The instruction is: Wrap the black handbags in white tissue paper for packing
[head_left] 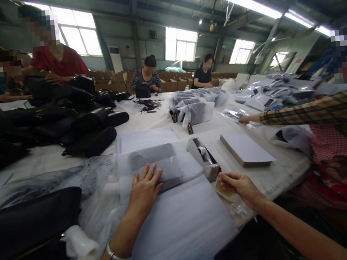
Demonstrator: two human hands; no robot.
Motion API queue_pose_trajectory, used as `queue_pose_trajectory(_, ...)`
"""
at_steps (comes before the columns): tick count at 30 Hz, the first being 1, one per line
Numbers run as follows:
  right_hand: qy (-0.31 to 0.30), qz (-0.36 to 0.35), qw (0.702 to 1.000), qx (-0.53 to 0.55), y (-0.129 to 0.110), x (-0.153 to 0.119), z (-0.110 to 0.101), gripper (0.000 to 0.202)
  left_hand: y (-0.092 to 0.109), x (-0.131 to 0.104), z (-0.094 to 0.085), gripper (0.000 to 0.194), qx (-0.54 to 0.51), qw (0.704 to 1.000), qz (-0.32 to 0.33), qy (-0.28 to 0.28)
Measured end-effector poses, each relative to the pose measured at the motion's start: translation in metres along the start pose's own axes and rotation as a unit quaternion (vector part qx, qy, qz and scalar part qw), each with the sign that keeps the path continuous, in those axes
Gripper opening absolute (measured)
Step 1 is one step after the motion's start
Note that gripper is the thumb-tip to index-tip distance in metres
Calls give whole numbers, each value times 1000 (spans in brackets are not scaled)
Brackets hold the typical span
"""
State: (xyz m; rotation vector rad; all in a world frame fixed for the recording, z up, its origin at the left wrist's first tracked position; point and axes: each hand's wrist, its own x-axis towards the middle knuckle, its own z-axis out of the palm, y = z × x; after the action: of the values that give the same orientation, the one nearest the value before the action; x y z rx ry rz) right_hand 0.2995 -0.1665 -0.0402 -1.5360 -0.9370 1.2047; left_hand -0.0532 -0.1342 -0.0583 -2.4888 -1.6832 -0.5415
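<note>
My left hand [145,190] lies with fingers spread on a dark flat item [168,169] wrapped in thin white paper. More white sheets [183,227] are beneath it and reach toward the table's front edge. My right hand [237,185] is pinched closed at the near end of a grey tape dispenser [205,159], over a small yellowish piece [225,190]. What the fingertips grip is too small to make out. The dispenser stands just right of the wrapped item.
Black bags [88,142] pile up at the left, beside clear plastic [97,202]. A stack of cards [247,149] lies right of the dispenser. Wrapped bags [195,105] stand behind. A co-worker's plaid sleeve [312,108] reaches in from the right; other people work around the table.
</note>
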Motion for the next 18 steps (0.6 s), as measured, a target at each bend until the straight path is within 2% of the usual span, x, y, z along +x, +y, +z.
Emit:
queue_pose_trajectory(3, 6, -65, 990, -128, 2, 15, -9, 39, 1, 0, -1, 47, -4, 1000, -2, -2)
queue_pose_trajectory(5, 14, -138, 954, -266, -1, 21, -18, 35, 1, 0, -2, 47, -6, 1000, -4, -3)
queue_pose_trajectory(7, 23, -232, 886, -401, -7, 23, -28, 29, 1, 0, -2, 47, -6, 1000, -3, -5)
queue_pose_trajectory(9, 31, -335, 796, -504, -16, 21, -39, 25, -1, 1, -3, 47, -10, 1000, 0, -6)
queue_pose_trajectory(12, 18, -458, 655, -600, -38, 20, -49, 28, -5, 3, -7, 49, -34, 999, 5, -3)
queue_pose_trajectory(14, -23, -504, 598, -623, -57, 21, -47, 31, -8, 4, -10, 48, -60, 998, -2, 3)
queue_pose_trajectory(16, -78, -522, 582, -618, -78, 25, -35, 32, -12, 5, -12, 47, -85, 996, -32, 14)
queue_pose_trajectory(18, -131, -519, 592, -602, -96, 29, -14, 31, -16, 6, -13, 50, -103, 991, -81, 28)
